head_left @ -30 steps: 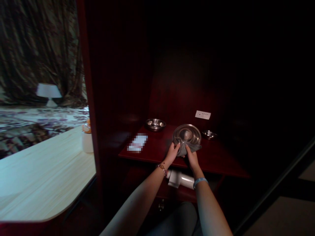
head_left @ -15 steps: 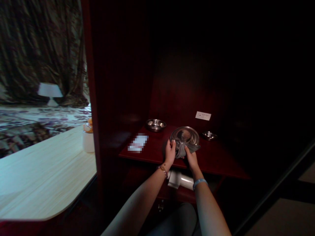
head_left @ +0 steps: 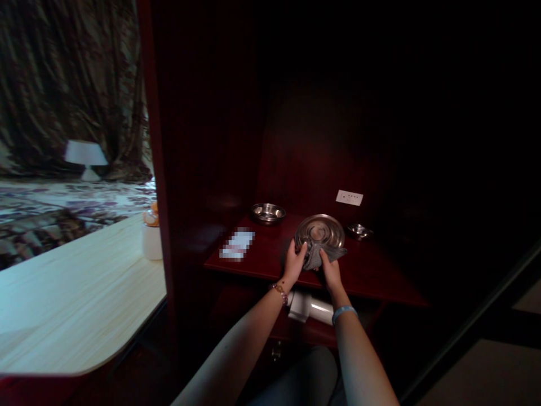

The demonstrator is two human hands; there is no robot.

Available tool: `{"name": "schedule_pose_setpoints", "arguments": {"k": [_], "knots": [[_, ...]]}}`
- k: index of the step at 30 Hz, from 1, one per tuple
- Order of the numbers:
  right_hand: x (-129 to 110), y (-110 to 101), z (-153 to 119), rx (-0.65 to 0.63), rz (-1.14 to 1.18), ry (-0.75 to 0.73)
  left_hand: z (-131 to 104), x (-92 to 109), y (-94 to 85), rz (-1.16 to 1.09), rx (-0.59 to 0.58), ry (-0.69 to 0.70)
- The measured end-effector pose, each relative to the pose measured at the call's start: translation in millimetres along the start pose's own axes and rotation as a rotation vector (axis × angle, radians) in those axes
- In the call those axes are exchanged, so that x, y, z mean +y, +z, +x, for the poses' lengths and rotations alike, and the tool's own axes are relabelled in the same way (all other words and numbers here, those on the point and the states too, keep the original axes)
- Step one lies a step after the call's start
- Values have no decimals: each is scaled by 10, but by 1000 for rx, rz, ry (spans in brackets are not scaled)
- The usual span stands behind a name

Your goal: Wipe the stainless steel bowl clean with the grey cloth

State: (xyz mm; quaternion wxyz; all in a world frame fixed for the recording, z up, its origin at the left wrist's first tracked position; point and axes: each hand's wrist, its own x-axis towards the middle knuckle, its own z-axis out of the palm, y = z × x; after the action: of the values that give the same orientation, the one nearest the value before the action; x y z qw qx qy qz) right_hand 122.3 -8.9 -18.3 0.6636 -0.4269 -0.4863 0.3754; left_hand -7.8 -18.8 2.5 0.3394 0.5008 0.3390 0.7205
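A round shiny metal plate [head_left: 332, 228] is held up over the dark red shelf [head_left: 253, 265], its face toward me. My left hand [head_left: 295, 262] grips the plate's lower left edge together with a grey cloth [head_left: 313, 257]. At the lower right, my right hand [head_left: 331, 270] is closed on the same cloth against the plate's rim, thumb on top. The fingers under the plate are mostly hidden. A metal bowl [head_left: 268, 213] rests behind and left of the plate, and a smaller metal bowl [head_left: 360, 231] sits to its right.
A blurred white item [head_left: 238, 244] lies on the shelf's left side. White cylindrical things [head_left: 310, 309] are underneath. A socket [head_left: 349, 197] is on the back wall. Past the left panel stand a light wooden table [head_left: 80, 287], a white pot [head_left: 152, 242] and a lamp [head_left: 87, 155].
The plate has shifted slightly to the right, with both hands and the cloth moving along with it. Both hands keep their hold.
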Motion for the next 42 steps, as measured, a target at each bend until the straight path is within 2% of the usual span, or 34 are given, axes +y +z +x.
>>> {"name": "schedule_pose_setpoints", "arguments": {"k": [6,11,18,26,33,37,42], "knots": [[-15,4,-3,1,23,7,17,-94,38,-30,-67,-118],[-49,9,-34,-9,36,24,51,-196,40,-6,-106,-99],[-69,24,-39,-16,23,33,48,-207,36,-29,-107,-85],[-29,41,-36,-72,-23,20,86,-244,22,-12,62,-41],[-33,47,-37,-70,-24,21,75,-180,0,48,93,-45],[-38,40,-41,-36,-29,18,70,-188,10,27,51,-83],[-79,30,-55,-17,-37,-6,78,-261,43,-50,-40,-203]]}}
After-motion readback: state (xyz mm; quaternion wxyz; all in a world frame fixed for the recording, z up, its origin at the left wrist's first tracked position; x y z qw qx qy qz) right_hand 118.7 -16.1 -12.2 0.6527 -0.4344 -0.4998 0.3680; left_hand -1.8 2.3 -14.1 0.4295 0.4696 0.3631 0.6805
